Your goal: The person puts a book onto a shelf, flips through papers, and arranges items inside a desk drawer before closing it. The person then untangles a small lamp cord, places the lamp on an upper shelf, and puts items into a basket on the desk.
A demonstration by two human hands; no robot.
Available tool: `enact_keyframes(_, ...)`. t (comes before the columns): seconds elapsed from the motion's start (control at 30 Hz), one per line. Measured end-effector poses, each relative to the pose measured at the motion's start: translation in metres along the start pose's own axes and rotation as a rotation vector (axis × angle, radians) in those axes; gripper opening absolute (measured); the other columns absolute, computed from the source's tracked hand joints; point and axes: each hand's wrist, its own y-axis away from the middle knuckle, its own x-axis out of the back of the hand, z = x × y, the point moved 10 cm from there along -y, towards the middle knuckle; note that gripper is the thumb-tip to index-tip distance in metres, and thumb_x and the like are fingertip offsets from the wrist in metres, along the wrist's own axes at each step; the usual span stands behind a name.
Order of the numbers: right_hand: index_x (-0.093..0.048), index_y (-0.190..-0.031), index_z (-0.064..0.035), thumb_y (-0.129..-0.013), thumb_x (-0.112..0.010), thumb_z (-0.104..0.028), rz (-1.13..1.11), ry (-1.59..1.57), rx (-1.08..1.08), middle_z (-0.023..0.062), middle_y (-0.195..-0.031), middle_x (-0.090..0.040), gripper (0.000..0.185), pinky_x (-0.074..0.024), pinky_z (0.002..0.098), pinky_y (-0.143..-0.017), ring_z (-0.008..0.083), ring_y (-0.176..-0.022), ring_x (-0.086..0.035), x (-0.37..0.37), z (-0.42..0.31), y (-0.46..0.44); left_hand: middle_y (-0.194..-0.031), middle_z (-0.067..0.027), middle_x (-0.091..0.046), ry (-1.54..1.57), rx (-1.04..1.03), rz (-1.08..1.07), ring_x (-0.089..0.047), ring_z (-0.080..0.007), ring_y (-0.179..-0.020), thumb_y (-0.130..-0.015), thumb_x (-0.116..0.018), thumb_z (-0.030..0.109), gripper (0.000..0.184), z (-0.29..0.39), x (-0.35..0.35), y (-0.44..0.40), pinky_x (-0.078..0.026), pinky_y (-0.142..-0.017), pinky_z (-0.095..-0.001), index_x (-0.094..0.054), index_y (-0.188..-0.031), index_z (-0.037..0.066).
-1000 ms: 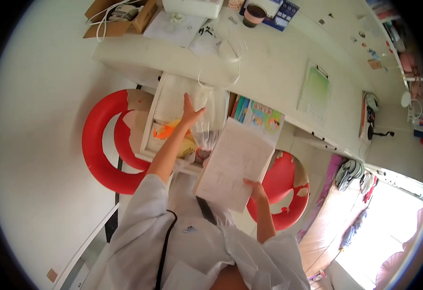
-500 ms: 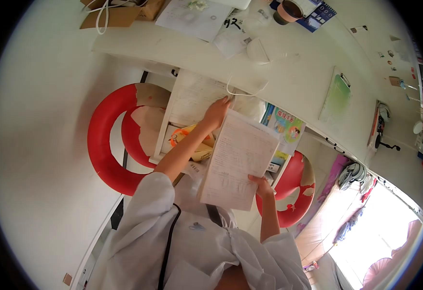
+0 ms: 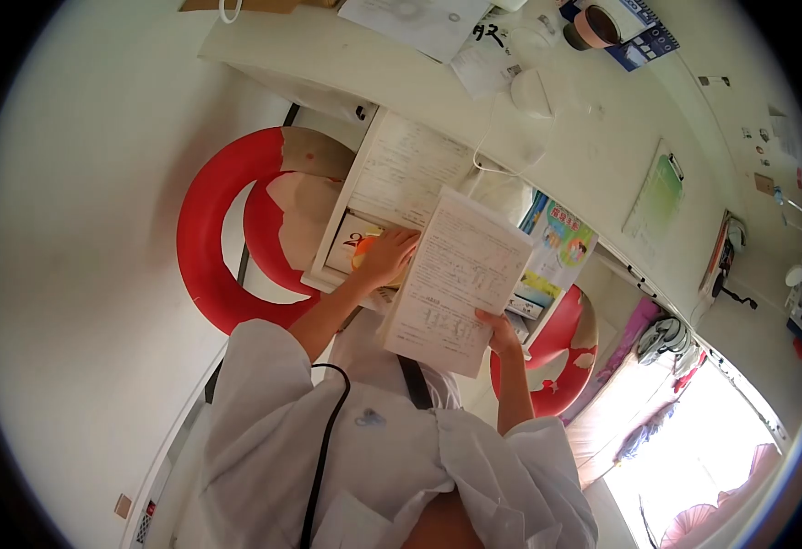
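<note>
Booklet is above the open drawer, written page up. Right hand grips its right edge, thumb on the page. Change: left hand dropped from the top-left corner to lower on the left side, by the orange item. Can't tell if it's gripping; looks like right carries the hold.

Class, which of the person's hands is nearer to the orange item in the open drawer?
Left. The left hand is close beside the orange item; the right hand is farther off, across the paper stack, holding its right-hand edge.
</note>
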Motion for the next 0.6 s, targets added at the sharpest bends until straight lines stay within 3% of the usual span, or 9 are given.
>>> enact_keyframes(0.17,-0.048,-0.113,-0.0008,-0.071,-0.064,-0.007,-0.029,-0.012,-0.045,0.0070,-0.107,-0.055,0.046,-0.0424,0.0323,-0.083,0.0194,-0.097,-0.052,-0.015,-0.003,-0.004,-0.118,-0.0132,-0.042,-0.040,0.024,-0.049,-0.039,-0.0286,-0.108,-0.082,-0.047,0.014,0.041,0.013,0.006,0.009,-0.029,-0.095,-0.0383,-0.038,-0.119,0.001)
enact_keyframes(0.27,-0.047,-0.115,0.0002,-0.070,-0.064,-0.010,0.072,0.014,-0.004,0.0109,-0.109,-0.055,0.049,-0.0429,0.0353,-0.084,0.0238,-0.098,-0.053,-0.008,-0.007,-0.004,-0.120,-0.0133,-0.040,-0.023,0.013,0.007,-0.036,-0.0296,-0.111,-0.083,-0.045,0.019,0.043,0.014,-0.006,0.025,-0.027,-0.096,-0.0388,-0.037,-0.120,0.000)
enact_keyframes(0.6,-0.046,-0.114,0.0015,-0.072,-0.062,-0.006,0.044,-0.056,0.001,0.0104,-0.108,-0.054,0.046,-0.0439,0.0341,-0.083,0.0221,-0.097,-0.053,-0.005,0.005,0.016,-0.121,-0.0120,-0.037,-0.124,0.112,-0.052,-0.035,-0.0282,-0.111,-0.086,-0.042,0.022,0.037,-0.012,-0.034,0.003,-0.026,-0.095,-0.0397,-0.038,-0.118,0.005)
